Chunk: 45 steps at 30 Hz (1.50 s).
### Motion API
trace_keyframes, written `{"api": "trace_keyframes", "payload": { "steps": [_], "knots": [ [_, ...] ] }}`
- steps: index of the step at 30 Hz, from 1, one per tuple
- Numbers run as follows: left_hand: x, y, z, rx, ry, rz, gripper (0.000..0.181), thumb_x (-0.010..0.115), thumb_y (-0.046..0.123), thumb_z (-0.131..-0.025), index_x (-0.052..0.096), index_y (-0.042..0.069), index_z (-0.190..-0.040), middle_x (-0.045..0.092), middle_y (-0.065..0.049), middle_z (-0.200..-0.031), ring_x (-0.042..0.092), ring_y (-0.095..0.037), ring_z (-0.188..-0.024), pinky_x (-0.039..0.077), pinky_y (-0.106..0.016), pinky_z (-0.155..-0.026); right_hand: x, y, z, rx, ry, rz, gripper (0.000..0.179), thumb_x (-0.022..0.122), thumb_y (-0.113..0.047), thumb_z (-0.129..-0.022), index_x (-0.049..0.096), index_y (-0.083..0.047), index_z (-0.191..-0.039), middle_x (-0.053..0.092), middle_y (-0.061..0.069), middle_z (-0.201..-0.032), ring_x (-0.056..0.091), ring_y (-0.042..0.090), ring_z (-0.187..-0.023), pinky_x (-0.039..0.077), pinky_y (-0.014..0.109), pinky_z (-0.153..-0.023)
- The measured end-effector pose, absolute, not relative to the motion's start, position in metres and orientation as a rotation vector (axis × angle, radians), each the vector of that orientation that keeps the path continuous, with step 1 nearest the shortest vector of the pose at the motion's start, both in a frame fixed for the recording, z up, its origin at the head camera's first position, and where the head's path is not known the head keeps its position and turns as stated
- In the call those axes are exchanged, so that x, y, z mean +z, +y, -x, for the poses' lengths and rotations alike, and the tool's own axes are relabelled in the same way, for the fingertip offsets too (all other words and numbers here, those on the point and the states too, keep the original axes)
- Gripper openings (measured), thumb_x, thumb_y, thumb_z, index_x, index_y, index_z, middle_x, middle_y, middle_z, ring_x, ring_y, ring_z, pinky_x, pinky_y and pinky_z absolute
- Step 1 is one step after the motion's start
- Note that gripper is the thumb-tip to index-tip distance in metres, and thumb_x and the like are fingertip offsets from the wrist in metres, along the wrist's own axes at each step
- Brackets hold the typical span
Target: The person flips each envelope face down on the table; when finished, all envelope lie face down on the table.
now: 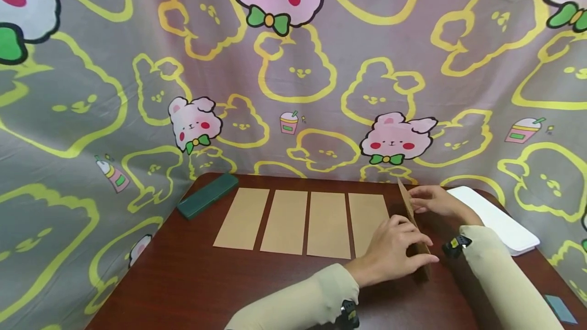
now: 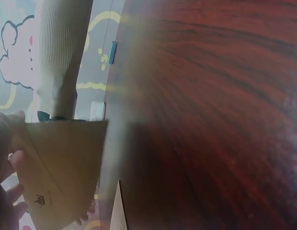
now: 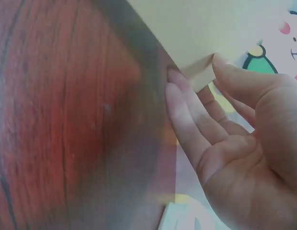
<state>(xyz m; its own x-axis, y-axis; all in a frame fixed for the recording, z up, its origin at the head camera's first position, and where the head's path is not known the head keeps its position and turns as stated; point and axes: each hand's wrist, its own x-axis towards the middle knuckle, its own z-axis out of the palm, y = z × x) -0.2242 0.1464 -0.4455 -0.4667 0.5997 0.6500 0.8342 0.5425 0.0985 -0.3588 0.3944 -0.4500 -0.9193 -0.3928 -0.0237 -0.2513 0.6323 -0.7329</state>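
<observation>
A brown kraft paper envelope (image 1: 405,198) stands nearly edge-on above the right part of the table. My left hand (image 1: 390,249) grips its near part, fingers on one side and thumb towards the near end. At the far end, my right hand (image 1: 435,201) pinches a small folded flap (image 3: 203,73) between thumb and fingers, seen in the right wrist view. In the left wrist view, the envelope's face (image 2: 62,163) carries a small dark crown print and a slanting seam. To the left, several flat brown paper rectangles (image 1: 284,222) lie in a row, the rightmost (image 1: 368,218) partly behind my left hand.
A dark green case (image 1: 208,196) lies at the table's far left corner. On the right rests a white slab-like object (image 1: 495,218), with a small blue-green piece (image 1: 560,308) nearer the front right edge. Patterned cloth (image 1: 302,75) hangs behind and around the dark red-brown table (image 1: 183,279).
</observation>
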Motion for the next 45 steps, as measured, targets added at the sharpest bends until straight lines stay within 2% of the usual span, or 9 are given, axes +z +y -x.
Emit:
{"api": "trace_keyframes", "payload": {
  "steps": [3, 10, 21, 29, 31, 33, 38, 42, 45],
  "knots": [
    [-0.446, 0.144, 0.225, -0.569, -2.200, 1.157, 0.024, 0.075, 0.057, -0.088, 0.080, 0.037, -0.100, 0.072, 0.022, -0.096, 0.054, -0.001, -0.105, 0.039, -0.013, -0.095, -0.447, 0.397, 0.359, -1.089, 2.721, 0.487, 0.051, 0.065, -0.028, -0.102, 0.057, 0.009, -0.137, 0.070, 0.026, -0.123, 0.076, 0.026, -0.095, 0.061, 0.046, -0.085],
    [-0.455, 0.140, 0.227, -0.422, -2.190, 1.145, 0.028, 0.073, 0.061, -0.088, 0.081, 0.040, -0.103, 0.075, 0.022, -0.097, 0.057, -0.002, -0.101, 0.042, -0.016, -0.087, -0.442, 0.402, 0.360, -1.053, 2.791, 0.393, 0.051, 0.068, -0.028, -0.100, 0.060, 0.009, -0.134, 0.070, 0.027, -0.123, 0.071, 0.020, -0.091, 0.060, 0.037, -0.076],
    [-0.466, 0.134, 0.227, -0.198, -2.351, 1.200, 0.032, 0.066, 0.064, -0.092, 0.078, 0.043, -0.113, 0.074, 0.027, -0.105, 0.058, -0.003, -0.109, 0.039, -0.019, -0.087, -0.430, 0.409, 0.360, -0.994, 2.844, 0.368, 0.047, 0.068, -0.029, -0.100, 0.063, 0.006, -0.132, 0.070, 0.026, -0.122, 0.069, 0.020, -0.092, 0.061, 0.045, -0.080],
    [-0.465, 0.142, 0.229, -0.141, -2.495, 1.212, 0.033, 0.064, 0.064, -0.093, 0.075, 0.044, -0.117, 0.073, 0.029, -0.110, 0.058, -0.001, -0.107, 0.036, -0.018, -0.083, -0.432, 0.416, 0.360, -0.996, 2.856, 0.388, 0.041, 0.069, -0.022, -0.099, 0.065, 0.007, -0.129, 0.072, 0.026, -0.119, 0.070, 0.018, -0.093, 0.062, 0.043, -0.078],
    [-0.466, 0.144, 0.232, -0.118, -2.542, 1.206, 0.029, 0.066, 0.064, -0.092, 0.075, 0.045, -0.112, 0.073, 0.031, -0.105, 0.058, -0.001, -0.103, 0.036, -0.019, -0.080, -0.433, 0.415, 0.361, -0.979, 2.874, 0.412, 0.040, 0.070, -0.019, -0.098, 0.066, 0.008, -0.127, 0.071, 0.027, -0.119, 0.071, 0.021, -0.094, 0.062, 0.042, -0.078],
    [-0.467, 0.145, 0.236, -0.092, -2.584, 1.197, 0.023, 0.067, 0.063, -0.091, 0.075, 0.044, -0.102, 0.072, 0.030, -0.092, 0.058, -0.002, -0.097, 0.035, -0.019, -0.076, -0.434, 0.413, 0.362, -0.944, 2.910, 0.453, 0.036, 0.071, -0.017, -0.097, 0.068, 0.007, -0.124, 0.071, 0.027, -0.119, 0.071, 0.026, -0.097, 0.061, 0.041, -0.078],
    [-0.471, 0.150, 0.242, -0.028, -2.653, 1.167, 0.020, 0.070, 0.064, -0.089, 0.071, 0.044, -0.089, 0.062, 0.027, -0.070, 0.058, -0.002, -0.085, 0.034, -0.021, -0.071, -0.443, 0.410, 0.365, -0.803, 3.007, 0.565, 0.029, 0.077, -0.011, -0.091, 0.073, 0.005, -0.115, 0.073, 0.025, -0.114, 0.067, 0.033, -0.098, 0.055, 0.039, -0.077],
    [-0.470, 0.156, 0.242, -0.018, -2.659, 1.164, 0.020, 0.071, 0.062, -0.089, 0.071, 0.042, -0.085, 0.067, 0.028, -0.075, 0.059, -0.003, -0.090, 0.037, -0.020, -0.074, -0.451, 0.415, 0.365, -0.732, 3.042, 0.571, 0.027, 0.077, -0.008, -0.089, 0.073, 0.005, -0.113, 0.071, 0.024, -0.111, 0.063, 0.029, -0.092, 0.052, 0.042, -0.077],
    [-0.468, 0.160, 0.243, -0.011, -2.686, 1.157, 0.020, 0.071, 0.062, -0.089, 0.072, 0.042, -0.086, 0.072, 0.029, -0.086, 0.057, -0.003, -0.100, 0.039, -0.019, -0.079, -0.454, 0.415, 0.364, -0.711, 3.051, 0.587, 0.028, 0.077, -0.006, -0.088, 0.073, 0.007, -0.113, 0.071, 0.025, -0.110, 0.060, 0.028, -0.089, 0.050, 0.041, -0.076]
  ]
}}
